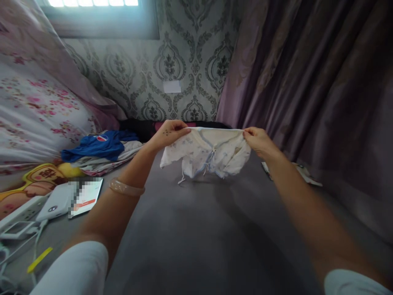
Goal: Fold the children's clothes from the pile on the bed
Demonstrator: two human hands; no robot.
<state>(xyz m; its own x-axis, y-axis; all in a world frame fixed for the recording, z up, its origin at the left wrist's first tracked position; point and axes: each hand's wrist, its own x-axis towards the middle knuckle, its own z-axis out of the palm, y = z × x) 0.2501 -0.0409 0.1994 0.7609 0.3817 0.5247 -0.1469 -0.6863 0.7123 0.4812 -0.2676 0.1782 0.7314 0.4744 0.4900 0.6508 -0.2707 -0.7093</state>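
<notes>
Left hand (172, 133), right hand (257, 142) pinch small white printed cloth top (201, 149) near far edge of grey fabric sheet (184, 237); uneven pull could slip one side, tangle white ties (182, 179).

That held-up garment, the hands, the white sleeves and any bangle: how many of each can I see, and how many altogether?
Garment, held up: 1
Hands: 2 (left hand, right hand)
White sleeves: 2
Bangle: 1
Total: 6

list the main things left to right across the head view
White socket strip, white device, lit screen, bangle, left hand, small white garment, right hand.
</notes>
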